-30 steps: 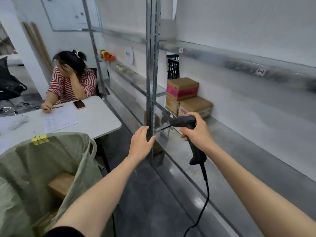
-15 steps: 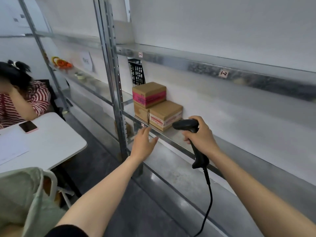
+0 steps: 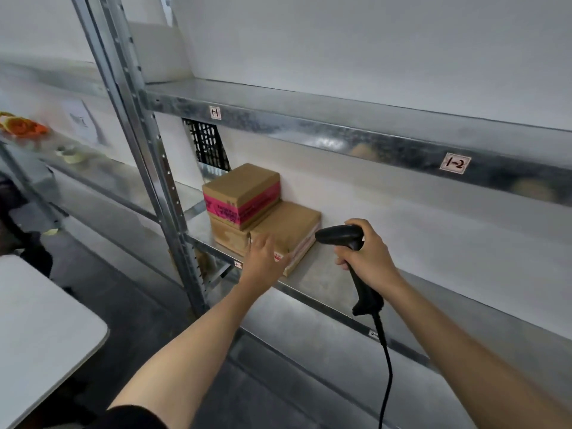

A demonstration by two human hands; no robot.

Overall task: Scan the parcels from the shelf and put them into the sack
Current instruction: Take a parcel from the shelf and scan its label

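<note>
You've swung from the sack to the shelf [image 3: 328, 274]: your left hand [image 3: 265, 262], grip spread, now reaches the front parcel [image 3: 292, 226] at the shelf's front edge; your right hand [image 3: 370, 258] clasps the scanner [image 3: 339, 235], ready to scan.

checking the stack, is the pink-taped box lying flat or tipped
Flat: the pink-taped box rests level on the plain box beneath, top face parallel to the shelf.
</note>
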